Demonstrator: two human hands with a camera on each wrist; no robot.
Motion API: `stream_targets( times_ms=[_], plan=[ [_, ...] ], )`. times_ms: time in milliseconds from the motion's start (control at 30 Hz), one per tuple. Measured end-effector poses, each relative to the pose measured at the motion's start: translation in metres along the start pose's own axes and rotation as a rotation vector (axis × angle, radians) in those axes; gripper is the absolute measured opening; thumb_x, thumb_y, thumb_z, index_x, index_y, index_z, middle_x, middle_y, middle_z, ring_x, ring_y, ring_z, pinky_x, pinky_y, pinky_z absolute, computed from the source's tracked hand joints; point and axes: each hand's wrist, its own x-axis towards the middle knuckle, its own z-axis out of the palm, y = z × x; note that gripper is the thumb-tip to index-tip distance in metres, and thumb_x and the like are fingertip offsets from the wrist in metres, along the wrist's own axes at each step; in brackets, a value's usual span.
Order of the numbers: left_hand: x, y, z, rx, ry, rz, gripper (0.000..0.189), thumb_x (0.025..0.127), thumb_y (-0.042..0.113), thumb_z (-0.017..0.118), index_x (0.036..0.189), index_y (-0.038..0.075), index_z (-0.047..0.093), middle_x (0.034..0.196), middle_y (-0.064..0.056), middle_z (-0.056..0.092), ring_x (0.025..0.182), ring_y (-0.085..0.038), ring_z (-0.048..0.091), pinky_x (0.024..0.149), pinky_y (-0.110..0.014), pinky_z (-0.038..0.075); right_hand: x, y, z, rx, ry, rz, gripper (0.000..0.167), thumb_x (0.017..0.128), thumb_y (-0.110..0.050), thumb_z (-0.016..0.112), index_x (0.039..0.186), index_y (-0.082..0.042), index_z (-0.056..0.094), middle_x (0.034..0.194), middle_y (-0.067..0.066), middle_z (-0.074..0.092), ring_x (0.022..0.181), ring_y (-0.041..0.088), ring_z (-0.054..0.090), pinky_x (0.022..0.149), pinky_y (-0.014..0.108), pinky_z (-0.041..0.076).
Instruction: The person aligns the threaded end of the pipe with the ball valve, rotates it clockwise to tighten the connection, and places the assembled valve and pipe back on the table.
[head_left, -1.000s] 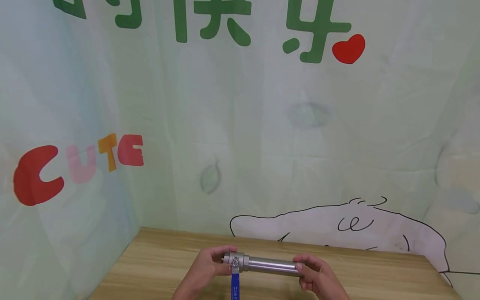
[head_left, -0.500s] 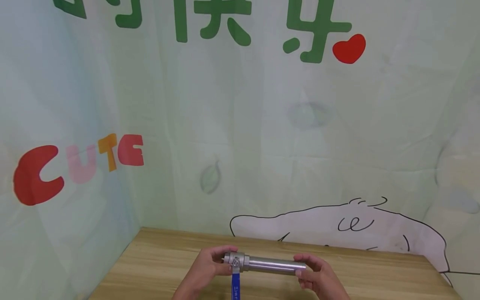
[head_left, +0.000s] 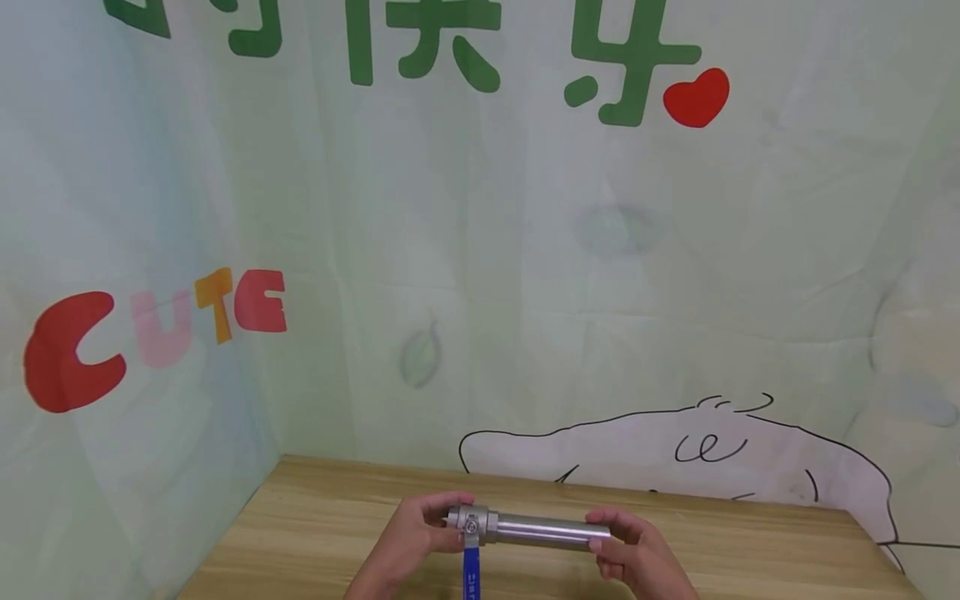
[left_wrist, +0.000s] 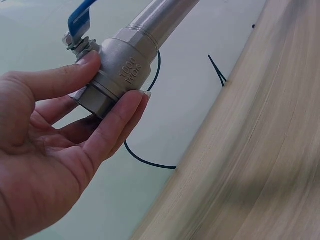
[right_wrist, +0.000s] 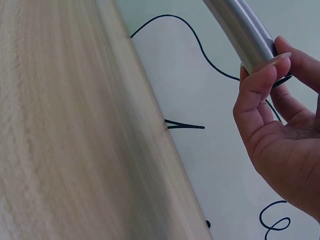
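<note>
A steel ball valve (left_wrist: 122, 62) with a blue lever handle (head_left: 471, 573) is joined to a straight metal pipe (head_left: 551, 532). My left hand (head_left: 412, 533) holds the valve body at its free end, thumb on one side and fingers on the other; raised lettering shows on the body in the left wrist view. At the pipe's far end, my right hand (head_left: 637, 550) pinches the tube between thumb and fingers, as the right wrist view also shows. Valve and pipe lie nearly level above the table, the handle pointing toward me.
A wood-grain table (head_left: 315, 517) spreads beneath both hands. Behind and to the left hangs a pale cloth backdrop (head_left: 480, 250) printed with green characters, a red heart (head_left: 697, 98), coloured letters and a line-drawn figure (head_left: 675, 450).
My right thumb has shifted on the pipe's end from the upper front to lower down, so more of the tube's end shows. Left hand and valve stay in place.
</note>
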Motion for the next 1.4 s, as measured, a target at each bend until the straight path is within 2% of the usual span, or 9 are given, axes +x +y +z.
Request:
stream_targets(
  times_ms=[200, 467, 633, 733, 1000, 1200, 1400],
  plan=[
    [0.0, -0.002, -0.002, 0.029, 0.009, -0.03, 0.047, 0.075, -0.003, 0.072, 0.121, 0.005, 0.066, 0.108, -0.008, 0.066, 0.091, -0.02, 0.061, 0.08, -0.035, 0.055, 0.0, 0.001, 0.0, -0.001, -0.009, 0.01, 0.038, 0.09, -0.018, 0.067, 0.12, 0.001, 0.058, 0.103, 0.008, 0.058, 0.07, 0.012, 0.05, 0.061, 0.022, 0.045],
    [-0.001, -0.004, -0.002, 0.019, 0.006, -0.02, 0.047, 0.074, -0.003, 0.071, 0.121, 0.004, 0.066, 0.109, -0.009, 0.066, 0.092, -0.021, 0.06, 0.079, -0.035, 0.055, 0.001, 0.003, 0.0, -0.003, -0.008, 0.017, 0.046, 0.09, -0.021, 0.067, 0.125, 0.007, 0.054, 0.105, 0.01, 0.057, 0.068, 0.011, 0.049, 0.059, 0.021, 0.044],
    [0.0, -0.009, -0.001, -0.016, -0.014, 0.005, 0.047, 0.073, -0.004, 0.071, 0.12, 0.0, 0.066, 0.107, -0.011, 0.066, 0.091, -0.021, 0.062, 0.079, -0.035, 0.056, 0.003, 0.008, -0.002, -0.045, 0.003, 0.028, 0.041, 0.092, -0.02, 0.066, 0.123, 0.005, 0.057, 0.099, 0.007, 0.059, 0.067, 0.011, 0.05, 0.058, 0.02, 0.044],
    [0.002, -0.013, 0.0, -0.023, -0.018, -0.01, 0.046, 0.073, -0.006, 0.07, 0.119, 0.001, 0.067, 0.106, -0.01, 0.066, 0.091, -0.021, 0.061, 0.078, -0.035, 0.057, 0.005, 0.013, -0.004, -0.072, 0.011, 0.043, 0.04, 0.093, -0.02, 0.064, 0.124, 0.005, 0.057, 0.096, 0.006, 0.06, 0.066, 0.011, 0.051, 0.057, 0.021, 0.044],
    [0.014, -0.025, 0.002, 0.075, 0.006, -0.019, 0.049, 0.068, -0.011, 0.066, 0.115, 0.001, 0.069, 0.102, -0.009, 0.069, 0.087, -0.02, 0.061, 0.073, -0.033, 0.053, 0.018, 0.029, -0.007, -0.078, 0.051, 0.084, 0.048, 0.09, -0.024, 0.068, 0.126, 0.005, 0.055, 0.095, 0.007, 0.062, 0.065, 0.011, 0.053, 0.057, 0.021, 0.045],
    [0.022, -0.037, 0.001, 0.113, -0.002, -0.016, 0.052, 0.064, -0.015, 0.065, 0.113, 0.001, 0.069, 0.107, -0.01, 0.068, 0.091, -0.021, 0.059, 0.076, -0.032, 0.051, 0.023, 0.038, -0.005, -0.086, 0.077, 0.108, 0.045, 0.089, -0.021, 0.068, 0.124, 0.005, 0.056, 0.089, 0.005, 0.061, 0.063, 0.011, 0.052, 0.055, 0.02, 0.046],
    [0.024, -0.042, -0.001, 0.125, 0.006, -0.022, 0.054, 0.061, -0.017, 0.066, 0.112, 0.0, 0.069, 0.112, -0.012, 0.067, 0.095, -0.021, 0.059, 0.079, -0.031, 0.052, 0.03, 0.042, -0.003, -0.123, 0.113, 0.139, 0.041, 0.091, -0.018, 0.066, 0.124, 0.004, 0.057, 0.087, 0.004, 0.061, 0.065, 0.012, 0.053, 0.058, 0.022, 0.046]
  ],
)
